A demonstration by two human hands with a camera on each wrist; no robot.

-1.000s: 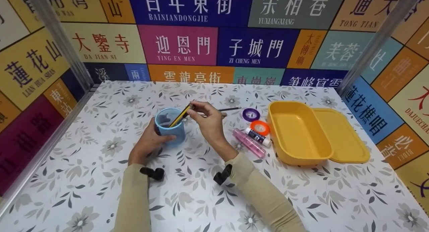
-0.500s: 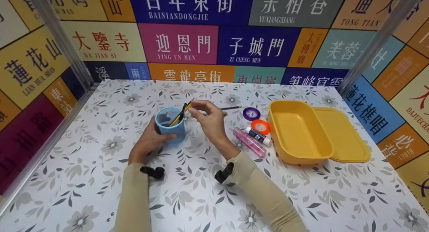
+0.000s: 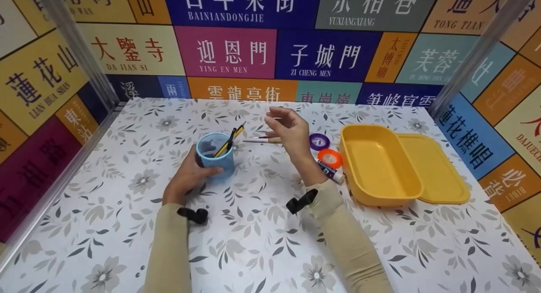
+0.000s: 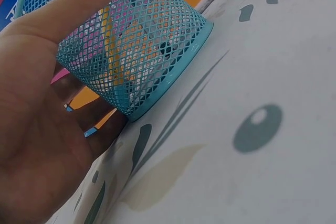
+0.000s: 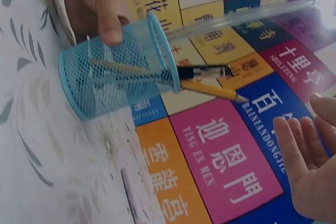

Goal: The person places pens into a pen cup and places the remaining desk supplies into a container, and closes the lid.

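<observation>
My left hand [image 3: 184,175] grips a light blue mesh pen cup [image 3: 222,165] from its left side, with the thumb across the front. The cup stands upright on the floral tabletop. A yellow pencil [image 5: 215,90] and a black pen [image 5: 207,71] lean in it, their upper ends past the rim. To the right, my right hand [image 3: 292,131] is raised in the air, fingers loosely bent and nothing between them. Slim brushes [image 3: 258,141] lie on the table, partly covered by that hand in the head view.
Right of the right hand are a purple tape roll [image 3: 327,143], an orange tape roll [image 3: 338,161] and a glue stick [image 3: 334,174]. Beside them stands a yellow box [image 3: 380,170], its yellow lid [image 3: 446,170] lying flat on the right. Sign-covered walls [image 3: 228,52] enclose the table.
The right hand has let go of the pencil and pen, which now rest in the cup, and has moved right and away. The left hand stays on the cup.
</observation>
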